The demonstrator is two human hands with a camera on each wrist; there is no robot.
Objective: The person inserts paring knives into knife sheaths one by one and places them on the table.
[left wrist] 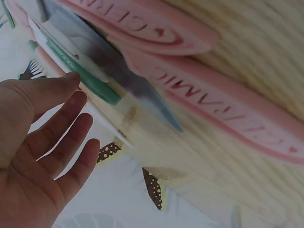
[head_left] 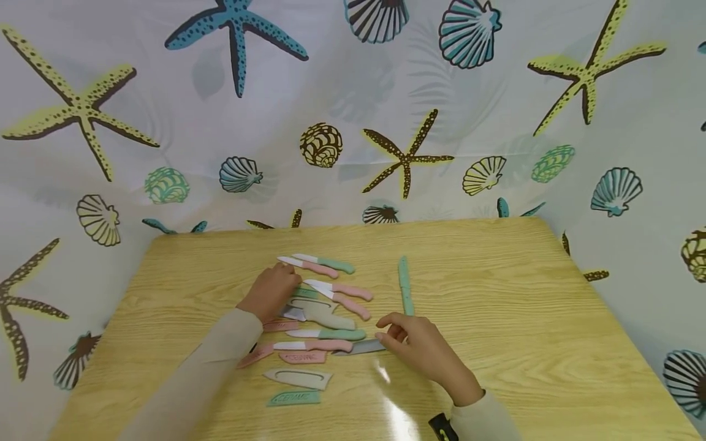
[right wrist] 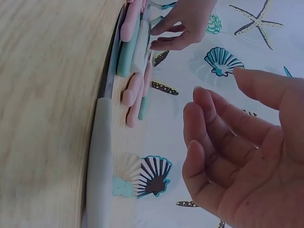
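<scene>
Knives (head_left: 342, 334) & sheaths (head_left: 295, 398) crowd L hand (head_left: 271, 293); rm R of grn item (head_left: 405, 283).

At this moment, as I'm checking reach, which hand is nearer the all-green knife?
Right: the right hand hovers by the near end of the all-green knife; the left hand is farther off, to its left.

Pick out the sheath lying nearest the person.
The green sheath just below the pale one in the head view. It lies lowest of all the sheaths; the other green one is farther off, beside the left hand.
</scene>
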